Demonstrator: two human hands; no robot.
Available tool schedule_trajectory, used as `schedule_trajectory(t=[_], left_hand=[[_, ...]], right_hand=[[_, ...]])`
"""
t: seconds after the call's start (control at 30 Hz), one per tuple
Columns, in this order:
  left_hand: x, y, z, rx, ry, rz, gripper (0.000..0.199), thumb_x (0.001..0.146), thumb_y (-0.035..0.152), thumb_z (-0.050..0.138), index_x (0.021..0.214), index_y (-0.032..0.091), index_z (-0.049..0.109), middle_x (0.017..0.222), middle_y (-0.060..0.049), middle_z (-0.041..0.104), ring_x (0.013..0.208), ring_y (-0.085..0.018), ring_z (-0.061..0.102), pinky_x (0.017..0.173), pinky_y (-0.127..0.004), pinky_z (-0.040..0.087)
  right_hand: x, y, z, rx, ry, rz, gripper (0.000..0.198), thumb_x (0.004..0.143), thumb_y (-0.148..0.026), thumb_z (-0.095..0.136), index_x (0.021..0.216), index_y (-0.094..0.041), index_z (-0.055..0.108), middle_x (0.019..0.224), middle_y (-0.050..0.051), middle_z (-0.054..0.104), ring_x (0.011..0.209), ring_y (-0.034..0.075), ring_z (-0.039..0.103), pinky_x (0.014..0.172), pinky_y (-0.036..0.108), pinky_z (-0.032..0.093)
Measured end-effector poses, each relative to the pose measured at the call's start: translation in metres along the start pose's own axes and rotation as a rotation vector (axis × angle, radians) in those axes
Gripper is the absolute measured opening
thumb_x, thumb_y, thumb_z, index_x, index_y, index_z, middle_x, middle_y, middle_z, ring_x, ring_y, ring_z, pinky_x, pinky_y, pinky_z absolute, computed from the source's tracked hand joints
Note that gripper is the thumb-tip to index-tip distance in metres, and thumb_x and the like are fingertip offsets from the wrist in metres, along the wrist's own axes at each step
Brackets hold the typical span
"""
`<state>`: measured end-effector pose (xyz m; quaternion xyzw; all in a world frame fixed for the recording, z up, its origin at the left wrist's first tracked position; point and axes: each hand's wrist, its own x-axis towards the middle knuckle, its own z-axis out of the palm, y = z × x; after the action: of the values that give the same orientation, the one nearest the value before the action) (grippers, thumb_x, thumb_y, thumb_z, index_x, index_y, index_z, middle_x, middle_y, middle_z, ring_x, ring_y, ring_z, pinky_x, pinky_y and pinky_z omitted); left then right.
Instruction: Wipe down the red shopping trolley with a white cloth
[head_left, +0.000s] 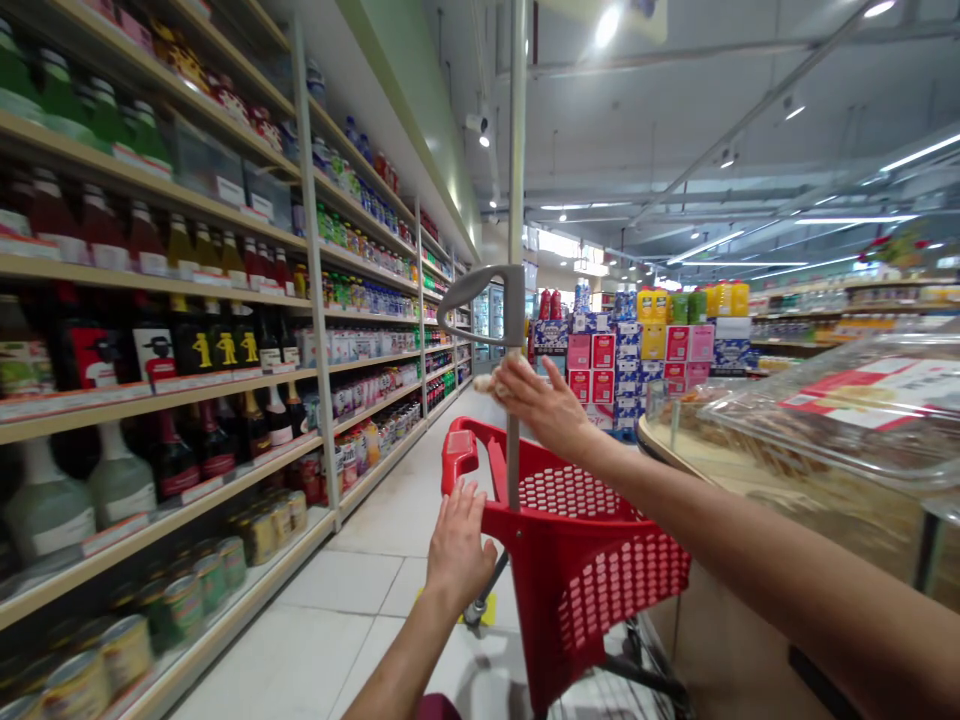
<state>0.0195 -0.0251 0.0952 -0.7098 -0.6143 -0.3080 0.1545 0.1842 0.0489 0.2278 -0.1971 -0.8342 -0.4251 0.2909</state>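
Note:
A red plastic shopping cart (551, 590) with perforated sides stands in front of me, slightly right of centre. From it rises a tall metal pole (517, 150) with a grey loop handle (484, 305) on it. My right hand (547, 405) is at the pole just below the loop, its fingers pressed over a crumpled cream-coloured cloth (486, 384) against the pole. Lower down, my left hand (459, 540) rests on the red push handle of the cart, fingers over it and thumb to the right. The underside of its grip is hidden.
Shelves of bottles (154, 240) and cans line the left side. At right stands a counter with clear plastic food boxes (847, 400), close to the cart. Stacked drink cartons (600, 360) are ahead. White floor tiles (337, 600) run along the aisle.

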Motion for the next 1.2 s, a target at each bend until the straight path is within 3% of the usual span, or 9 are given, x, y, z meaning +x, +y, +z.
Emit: schedule_trajectory(t=[0.1,0.17,0.37,0.5,0.57,0.73,0.93,1.1,1.2], left_hand=[[-0.001,0.001,-0.001,-0.001,-0.009,-0.004,0.056,0.062,0.013,0.045,0.118,0.011,0.045,0.133,-0.010,0.038,0.129,-0.023,0.020,0.105,-0.042,0.021],[-0.001,0.002,-0.001,0.004,-0.022,-0.010,0.057,0.061,0.013,0.044,0.118,0.011,0.045,0.133,-0.010,0.038,0.129,-0.023,0.020,0.105,-0.042,0.021],[0.000,0.002,-0.003,0.036,-0.048,-0.030,0.058,0.062,0.015,0.045,0.120,0.011,0.043,0.135,-0.010,0.036,0.129,-0.024,0.019,0.105,-0.042,0.021],[0.001,0.002,-0.001,0.046,-0.026,0.002,0.057,0.061,0.014,0.045,0.119,0.008,0.043,0.133,-0.012,0.038,0.128,-0.024,0.020,0.105,-0.043,0.022],[0.001,0.001,0.000,0.047,-0.025,0.018,0.058,0.061,0.014,0.045,0.118,0.008,0.043,0.133,-0.013,0.038,0.128,-0.025,0.022,0.104,-0.044,0.023],[0.003,-0.002,0.005,0.040,0.008,0.023,0.057,0.059,0.013,0.045,0.116,0.009,0.044,0.131,-0.013,0.040,0.127,-0.026,0.025,0.103,-0.046,0.024],[0.002,-0.005,0.008,0.041,0.018,0.058,0.057,0.060,0.014,0.045,0.117,0.010,0.044,0.130,-0.013,0.041,0.126,-0.027,0.026,0.102,-0.046,0.026],[0.003,-0.006,0.007,0.055,0.001,0.053,0.057,0.061,0.013,0.045,0.117,0.008,0.043,0.132,-0.013,0.039,0.128,-0.027,0.022,0.104,-0.047,0.023],[0.002,-0.007,0.007,0.060,-0.003,0.072,0.057,0.061,0.014,0.045,0.118,0.007,0.043,0.132,-0.014,0.038,0.127,-0.027,0.022,0.104,-0.047,0.023]], right_hand=[[-0.029,-0.019,0.012,0.062,-0.086,-0.276,0.037,0.082,-0.018,0.044,0.119,-0.020,0.047,0.131,0.001,0.042,0.129,0.019,0.018,0.107,0.045,0.008],[-0.034,-0.023,0.015,0.074,-0.102,-0.339,0.034,0.083,-0.020,0.044,0.116,-0.022,0.049,0.129,0.000,0.044,0.128,0.019,0.020,0.107,0.044,0.010],[0.000,0.003,-0.004,0.002,0.029,0.002,0.046,0.081,-0.010,0.041,0.125,-0.021,0.039,0.135,0.005,0.035,0.129,0.024,0.016,0.103,0.054,0.010],[-0.025,-0.016,0.007,0.079,-0.047,-0.260,0.036,0.083,-0.018,0.043,0.118,-0.019,0.047,0.128,0.003,0.045,0.128,0.019,0.019,0.107,0.044,0.012],[-0.026,-0.018,0.011,0.093,-0.067,-0.313,0.033,0.083,-0.019,0.043,0.116,-0.022,0.049,0.127,0.000,0.046,0.128,0.017,0.019,0.108,0.043,0.012],[-0.003,0.003,0.001,0.046,0.019,-0.043,0.039,0.084,-0.013,0.039,0.121,-0.024,0.044,0.136,0.002,0.034,0.130,0.021,0.013,0.105,0.052,0.007],[-0.028,-0.012,0.013,0.152,-0.074,-0.303,0.031,0.085,-0.020,0.042,0.114,-0.026,0.050,0.129,-0.003,0.044,0.129,0.014,0.018,0.108,0.042,0.009],[-0.001,0.005,-0.002,0.070,0.009,0.006,0.040,0.085,-0.013,0.037,0.123,-0.025,0.041,0.137,0.000,0.032,0.130,0.019,0.013,0.105,0.050,0.007],[-0.014,-0.006,0.006,0.074,0.013,-0.085,0.035,0.086,-0.017,0.038,0.119,-0.023,0.046,0.135,0.001,0.036,0.129,0.020,0.015,0.106,0.048,0.009]])
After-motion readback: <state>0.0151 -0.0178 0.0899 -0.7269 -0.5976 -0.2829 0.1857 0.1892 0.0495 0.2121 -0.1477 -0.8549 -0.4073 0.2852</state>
